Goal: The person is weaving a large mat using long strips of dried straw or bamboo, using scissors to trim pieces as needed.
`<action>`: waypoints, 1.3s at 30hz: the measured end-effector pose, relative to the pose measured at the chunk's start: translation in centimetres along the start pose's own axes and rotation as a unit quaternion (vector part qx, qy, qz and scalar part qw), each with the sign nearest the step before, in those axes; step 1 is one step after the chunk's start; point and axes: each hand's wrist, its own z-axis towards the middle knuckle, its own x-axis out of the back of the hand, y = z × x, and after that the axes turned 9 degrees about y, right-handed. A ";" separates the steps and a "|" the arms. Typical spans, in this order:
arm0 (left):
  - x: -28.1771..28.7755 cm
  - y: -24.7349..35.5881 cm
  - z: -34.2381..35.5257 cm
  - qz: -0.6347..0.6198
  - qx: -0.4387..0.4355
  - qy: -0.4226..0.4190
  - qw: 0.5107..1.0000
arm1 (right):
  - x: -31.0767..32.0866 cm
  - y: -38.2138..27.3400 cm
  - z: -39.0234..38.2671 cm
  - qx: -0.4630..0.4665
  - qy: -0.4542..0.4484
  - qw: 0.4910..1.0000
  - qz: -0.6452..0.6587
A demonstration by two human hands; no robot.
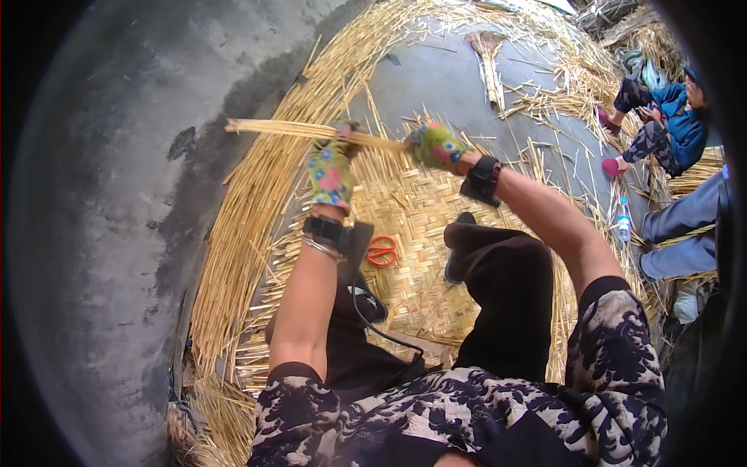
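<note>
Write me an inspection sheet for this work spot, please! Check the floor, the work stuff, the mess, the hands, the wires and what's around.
Surface: woven mat on grey floor.
Job's things: bundle of pale strips, stretched between both hands.
Clutter: loose stalks, orange-handled scissors, clear bottle.
Hands: left hand and right hand wear flowered gloves, both closed on the bundle.
Cables: one black cable by the dark trousers.
Surroundings: grey wall, seated person, another person's legs.

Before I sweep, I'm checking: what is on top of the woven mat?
Orange-handled scissors show on the woven mat. Dark trousers cover part; what lies under them cannot be seen.
</note>
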 end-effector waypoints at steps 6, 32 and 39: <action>-0.5 -7.3 5.7 -0.223 0.099 0.157 0.957 | 0.4 6.8 8.2 -0.053 0.055 0.995 -0.062; 1.1 -37.1 11.3 0.545 0.177 -0.072 0.816 | -26.0 23.6 2.0 -0.522 0.128 0.662 0.523; -0.9 -36.8 10.4 0.597 0.180 -0.030 0.781 | -27.2 26.1 3.9 -0.482 0.110 0.598 0.631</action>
